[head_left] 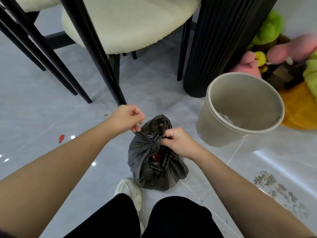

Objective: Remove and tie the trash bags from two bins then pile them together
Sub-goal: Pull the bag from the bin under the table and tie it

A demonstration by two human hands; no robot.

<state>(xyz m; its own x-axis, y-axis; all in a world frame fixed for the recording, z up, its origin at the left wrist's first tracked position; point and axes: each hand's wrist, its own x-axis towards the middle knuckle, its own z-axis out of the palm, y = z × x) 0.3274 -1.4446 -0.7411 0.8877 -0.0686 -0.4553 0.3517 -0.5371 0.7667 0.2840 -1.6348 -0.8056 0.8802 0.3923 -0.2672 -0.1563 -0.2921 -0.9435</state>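
The black trash bag stands on the floor at 12 o'clock of the white shoe, with the emptied grey bin at its 2 o'clock. The left hand pinches one gathered flap of the mouth; the right hand clenches the other. A sound knot likely needs both flaps pulled taut and crossed low, closing the open gap.

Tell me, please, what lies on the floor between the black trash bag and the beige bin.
Nothing stands there. The head view shows only bare grey floor tile between the trash bag and the bin, which do not touch.
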